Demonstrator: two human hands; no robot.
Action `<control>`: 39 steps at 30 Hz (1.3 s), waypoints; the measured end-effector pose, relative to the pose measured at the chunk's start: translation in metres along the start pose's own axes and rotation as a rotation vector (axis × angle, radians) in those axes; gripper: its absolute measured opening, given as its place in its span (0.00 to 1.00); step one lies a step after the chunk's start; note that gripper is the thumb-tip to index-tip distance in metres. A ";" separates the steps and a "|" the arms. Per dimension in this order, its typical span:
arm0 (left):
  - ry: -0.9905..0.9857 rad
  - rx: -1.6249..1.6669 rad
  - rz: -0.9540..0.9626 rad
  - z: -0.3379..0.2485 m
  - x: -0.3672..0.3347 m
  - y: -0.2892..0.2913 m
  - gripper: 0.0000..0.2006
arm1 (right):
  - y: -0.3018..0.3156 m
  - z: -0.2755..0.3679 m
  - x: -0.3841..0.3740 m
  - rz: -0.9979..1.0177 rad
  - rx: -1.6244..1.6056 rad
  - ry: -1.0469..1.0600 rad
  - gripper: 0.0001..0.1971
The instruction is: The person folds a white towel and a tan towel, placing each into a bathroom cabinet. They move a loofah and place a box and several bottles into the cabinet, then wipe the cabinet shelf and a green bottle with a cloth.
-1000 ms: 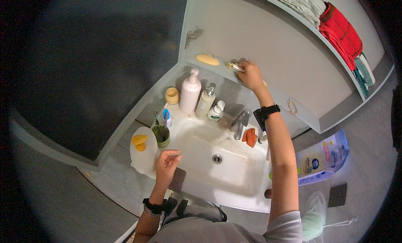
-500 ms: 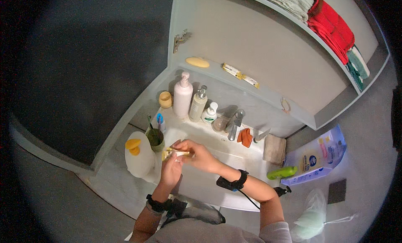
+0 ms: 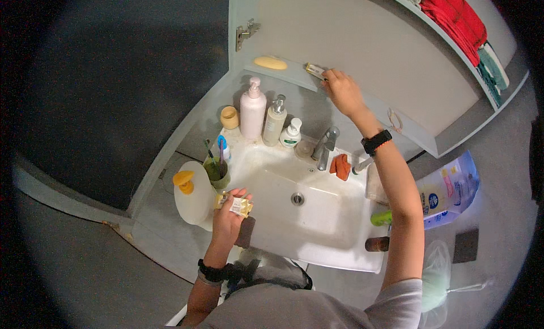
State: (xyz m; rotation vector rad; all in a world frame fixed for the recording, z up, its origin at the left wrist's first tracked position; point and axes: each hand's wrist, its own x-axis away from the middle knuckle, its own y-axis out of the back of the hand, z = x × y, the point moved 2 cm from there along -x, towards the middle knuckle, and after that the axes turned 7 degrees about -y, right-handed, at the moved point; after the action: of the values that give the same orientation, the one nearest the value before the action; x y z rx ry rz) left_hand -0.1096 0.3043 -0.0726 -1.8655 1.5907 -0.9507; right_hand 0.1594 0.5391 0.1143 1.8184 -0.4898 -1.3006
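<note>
My left hand [image 3: 226, 220] is raised over the left side of the washbasin [image 3: 334, 215], its fingers closed around small yellow-and-white packets [image 3: 240, 206]. Up at the open cabinet, my right hand [image 3: 343, 92] reaches to the bottom ledge [image 3: 297, 78]. Its fingers are bent together at the right end of a small yellow-and-white packet [image 3: 315, 71] lying there. What sits under those fingers is hidden by the hand. A pale yellow oval soap [image 3: 270, 62] rests on the same ledge, farther left.
Behind the basin stand a pink pump bottle [image 3: 253, 108], a clear pump bottle [image 3: 275, 122], a small white bottle [image 3: 291, 133] and the tap [image 3: 325, 147]. A toothbrush cup [image 3: 217, 173] and a white jug [image 3: 191, 201] are at left. An orange cloth [image 3: 340, 166] lies by the tap.
My right hand has left the packets at my left hand and moved up and right to the cabinet ledge. My left hand stays low with its packets. The view has shifted slightly.
</note>
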 end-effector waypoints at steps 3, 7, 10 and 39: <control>-0.026 0.011 -0.008 -0.005 0.005 0.005 0.16 | -0.009 -0.003 -0.011 0.126 -0.029 -0.151 0.12; -0.032 0.016 -0.017 -0.008 0.007 0.013 0.15 | -0.030 -0.014 -0.019 0.120 -0.070 -0.214 0.14; -0.041 0.035 -0.022 -0.010 0.009 0.013 0.13 | -0.033 -0.018 -0.025 0.160 -0.037 -0.243 0.14; 0.088 0.216 0.071 -0.008 0.009 0.001 0.18 | 0.017 0.181 0.115 0.729 -1.303 -0.307 0.15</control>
State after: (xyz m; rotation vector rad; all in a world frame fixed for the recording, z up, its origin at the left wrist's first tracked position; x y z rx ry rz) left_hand -0.1161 0.2961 -0.0664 -1.6310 1.5264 -1.1381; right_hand 0.0417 0.3761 0.0384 0.2988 -0.2759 -0.9481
